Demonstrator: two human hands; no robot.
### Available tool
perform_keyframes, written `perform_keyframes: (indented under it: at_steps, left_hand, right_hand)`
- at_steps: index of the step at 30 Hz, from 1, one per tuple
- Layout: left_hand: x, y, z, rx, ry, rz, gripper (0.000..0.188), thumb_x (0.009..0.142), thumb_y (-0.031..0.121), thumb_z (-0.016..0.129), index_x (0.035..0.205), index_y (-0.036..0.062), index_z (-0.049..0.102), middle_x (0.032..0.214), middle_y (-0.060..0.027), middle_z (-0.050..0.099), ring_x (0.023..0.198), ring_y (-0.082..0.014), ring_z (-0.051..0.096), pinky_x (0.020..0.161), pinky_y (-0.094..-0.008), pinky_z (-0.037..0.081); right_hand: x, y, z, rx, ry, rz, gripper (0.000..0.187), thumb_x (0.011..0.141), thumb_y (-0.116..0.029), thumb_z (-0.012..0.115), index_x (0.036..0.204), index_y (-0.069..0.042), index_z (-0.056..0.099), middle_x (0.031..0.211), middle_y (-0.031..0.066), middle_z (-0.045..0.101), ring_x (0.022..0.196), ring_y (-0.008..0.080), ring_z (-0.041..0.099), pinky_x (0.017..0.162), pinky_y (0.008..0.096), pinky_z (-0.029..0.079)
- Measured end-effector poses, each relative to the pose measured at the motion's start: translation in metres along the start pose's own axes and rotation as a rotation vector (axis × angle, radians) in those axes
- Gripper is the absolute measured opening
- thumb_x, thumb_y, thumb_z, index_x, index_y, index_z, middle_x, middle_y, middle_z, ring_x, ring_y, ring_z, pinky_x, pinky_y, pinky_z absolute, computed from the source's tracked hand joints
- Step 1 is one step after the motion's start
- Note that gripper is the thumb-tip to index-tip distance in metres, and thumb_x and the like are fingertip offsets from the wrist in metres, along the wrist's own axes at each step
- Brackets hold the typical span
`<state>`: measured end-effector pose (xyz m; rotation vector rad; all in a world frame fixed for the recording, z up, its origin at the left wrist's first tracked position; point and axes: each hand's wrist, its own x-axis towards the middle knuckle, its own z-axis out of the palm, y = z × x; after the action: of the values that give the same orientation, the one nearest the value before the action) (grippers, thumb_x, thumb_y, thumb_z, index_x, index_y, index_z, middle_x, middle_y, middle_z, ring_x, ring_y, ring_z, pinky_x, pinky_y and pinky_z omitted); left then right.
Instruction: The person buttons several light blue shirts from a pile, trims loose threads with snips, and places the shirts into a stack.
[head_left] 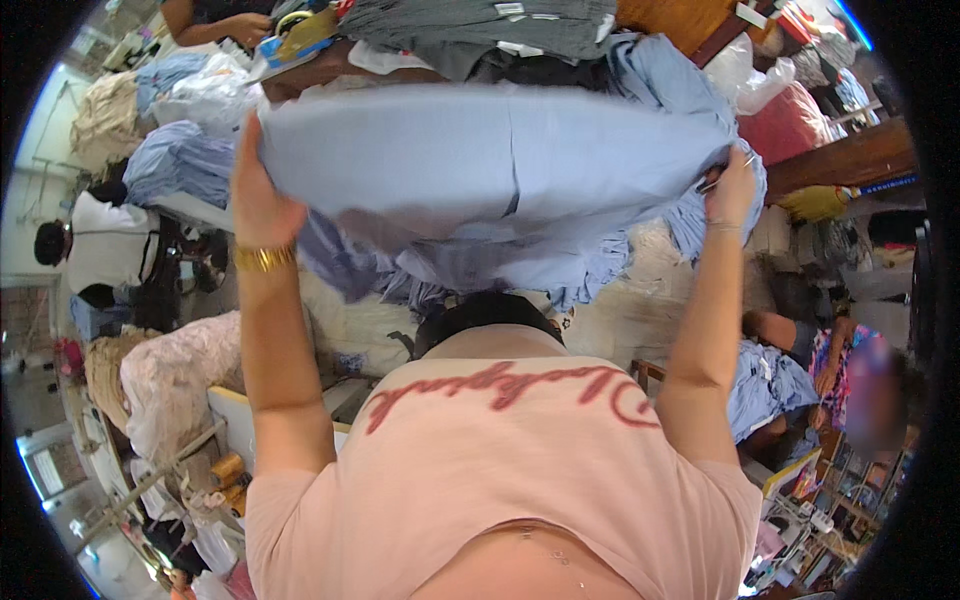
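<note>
A light blue piece of cloth [400, 150], smeared by motion, is stretched wide between my two raised hands. At its left end my left hand [262, 195] grips the edge, a gold band on the wrist. My right hand [732, 188] is closed on the opposite end, with a thin strand round that wrist. Something small, dark and shiny shows by the right fingers; what it is, I cannot make out. The lower part of the cloth hangs in loose folds. More blue cloth [655, 75] is heaped behind the right end.
Dark grey garments [470, 30] lie across the far side, near a tape dispenser [300, 35] and another person's hand [245, 28]. Blue cloth [180, 165] is piled at the left. A seated person [110, 245] is farther left; another person [840, 360] is at right beside blue garments [770, 385].
</note>
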<state>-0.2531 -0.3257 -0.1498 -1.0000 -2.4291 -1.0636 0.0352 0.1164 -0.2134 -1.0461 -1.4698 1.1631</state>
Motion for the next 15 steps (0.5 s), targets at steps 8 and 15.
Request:
perform_keyframes:
  at_steps: [8, 15]
  left_hand:
    - [0.112, -0.041, -0.057, -1.347, -0.074, -0.3, 0.038, 0.081, 0.014, 0.051, 0.117, 0.0035, 0.045, 0.114, -0.0092, 0.051, 0.106, -0.019, 0.046, 0.09, -0.0327, 0.036]
    - [0.11, -0.012, -0.054, -1.316, 0.047, -0.523, 0.03, 0.083, 0.024, 0.053, 0.105, 0.0039, 0.054, 0.107, -0.0084, 0.056, 0.099, -0.0186, 0.051, 0.089, -0.0328, 0.039]
  right_hand:
    - [0.011, -0.163, -0.029, 0.308, -0.12, -0.202, 0.022, 0.077, -0.014, 0.062, 0.089, 0.004, 0.059, 0.078, 0.0085, 0.059, 0.058, 0.0122, 0.053, 0.048, 0.0246, 0.041]
    - [0.015, -0.158, -0.059, -0.105, -0.205, -0.127, 0.02, 0.076, -0.015, 0.064, 0.09, -0.002, 0.06, 0.076, -0.0013, 0.055, 0.059, 0.0053, 0.045, 0.05, 0.0191, 0.034]
